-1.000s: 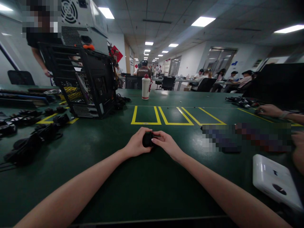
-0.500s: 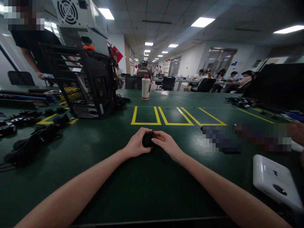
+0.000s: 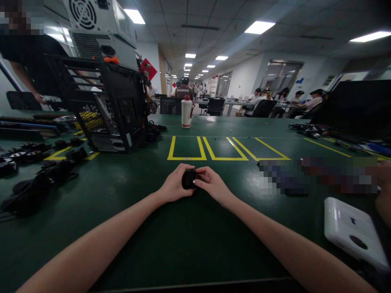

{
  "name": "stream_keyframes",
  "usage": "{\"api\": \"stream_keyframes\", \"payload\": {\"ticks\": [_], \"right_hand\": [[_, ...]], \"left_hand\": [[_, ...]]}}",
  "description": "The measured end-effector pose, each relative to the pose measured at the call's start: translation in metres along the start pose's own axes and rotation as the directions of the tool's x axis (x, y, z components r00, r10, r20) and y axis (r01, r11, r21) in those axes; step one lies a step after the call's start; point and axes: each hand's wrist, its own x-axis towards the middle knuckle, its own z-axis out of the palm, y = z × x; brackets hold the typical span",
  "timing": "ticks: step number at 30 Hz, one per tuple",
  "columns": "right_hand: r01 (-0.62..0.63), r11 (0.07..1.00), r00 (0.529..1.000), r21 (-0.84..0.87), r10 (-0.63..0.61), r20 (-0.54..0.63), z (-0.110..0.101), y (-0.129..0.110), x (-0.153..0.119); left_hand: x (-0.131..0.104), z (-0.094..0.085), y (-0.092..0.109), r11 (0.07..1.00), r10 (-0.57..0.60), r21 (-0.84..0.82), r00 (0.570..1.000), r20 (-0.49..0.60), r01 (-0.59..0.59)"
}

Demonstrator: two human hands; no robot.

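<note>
At the middle of the worktop (image 3: 195,248), a touch below centre view, we've got the small black part (image 3: 187,180) btwn both hands. Our L hand (image 3: 173,185) wraps its 9 o'clock side, fingers over the top & thumb under, so that grip is closed on it; our R hand (image 3: 214,185) has thumb & fingertips pinching the 3 o'clock edge. Can't tell what the part is, or if it's resting on the worktop or just above: too dark & small. Judging by the hold, this wants steady L, busy R: we'd let L do the clamping & leave the fine moves to R fingertips. Best keep L fingers off the 3 o'clock edge so it's visible, go easy on pressure in case the shell's thin, & stay low so any slip is harmless. Mind elbow room too: white device (image 3: 345,221) at 4 o'clock, a co-worker's hand (image 3: 385,197) at 3, black cable pile (image 3: 39,187) at 9. Yellow tape outlines (image 3: 197,159) lie 12 to 1, w/ a white bottle (image 3: 185,114) beyond at 12 & a black PC case (image 3: 128,110) approx 10 to 11.
</note>
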Motion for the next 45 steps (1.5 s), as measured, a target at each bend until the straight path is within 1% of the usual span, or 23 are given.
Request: {"api": "stream_keyframes", "payload": {"ticks": [3, 6, 9, 13, 16, 20, 24, 29, 31, 35, 38, 41, 45], "right_hand": [[-0.025, 1.0, 0.999, 0.008, 0.025, 0.034, -0.001, -0.002, 0.0], [-0.019, 1.0, 0.998, -0.016, 0.02, 0.066, -0.001, -0.007, -0.004], [-0.012, 1.0, 0.998, -0.005, 0.013, 0.062, 0.0, -0.011, -0.007], [-0.008, 0.999, 0.999, 0.034, 0.007, 0.035, 0.001, -0.009, -0.007], [-0.031, 0.999, 1.0, 0.032, 0.031, 0.005, 0.0, -0.006, -0.004], [-0.083, 0.996, 0.996, 0.024, 0.082, 0.041, -0.001, -0.007, -0.003], [-0.04, 0.999, 0.998, 0.031, 0.039, 0.042, -0.001, -0.008, -0.006], [0.001, 1.0, 1.0, 0.027, -0.001, 0.004, 0.0, -0.007, -0.004], [-0.011, 0.999, 1.0, 0.037, 0.011, -0.001, -0.001, -0.006, -0.003], [-0.064, 0.998, 0.998, 0.024, 0.063, 0.029, -0.003, -0.004, -0.002], [-0.052, 0.999, 0.998, 0.005, 0.051, 0.045, -0.002, -0.005, -0.004], [-0.031, 0.999, 0.999, 0.01, 0.031, 0.035, -0.001, -0.007, -0.006], [-0.038, 0.999, 0.999, 0.035, 0.038, 0.018, 0.001, -0.007, -0.004]], "left_hand": [[0.0, 0.0, 0.0, 1.0, -0.014, -0.01, 1.0, 0.0, 0.014], [0.0, 0.0, 0.001, 1.0, -0.006, -0.021, 1.0, 0.003, 0.006], [0.0, -0.001, 0.002, 0.999, -0.018, -0.027, 1.0, 0.004, 0.018], [0.001, -0.001, 0.003, 0.999, -0.034, -0.029, 0.999, 0.013, 0.035], [0.001, 0.0, 0.003, 0.999, -0.026, -0.027, 1.0, 0.002, 0.026], [0.001, 0.001, 0.001, 1.0, -0.007, -0.019, 1.0, -0.008, 0.007], [0.001, 0.0, 0.001, 1.0, -0.015, -0.015, 1.0, 0.004, 0.016], [0.001, 0.0, 0.002, 0.999, -0.025, -0.02, 1.0, -0.003, 0.025], [0.001, 0.0, 0.002, 1.0, -0.021, -0.023, 1.0, 0.0, 0.021], [0.001, -0.002, 0.003, 1.0, -0.007, -0.027, 1.0, 0.008, 0.007], [0.0, -0.002, 0.003, 1.0, -0.003, -0.021, 1.0, 0.01, 0.003], [0.0, -0.002, 0.003, 1.0, -0.006, -0.016, 1.0, 0.007, 0.006], [0.0, -0.002, 0.001, 1.0, -0.007, -0.015, 1.0, 0.001, 0.007]]}}
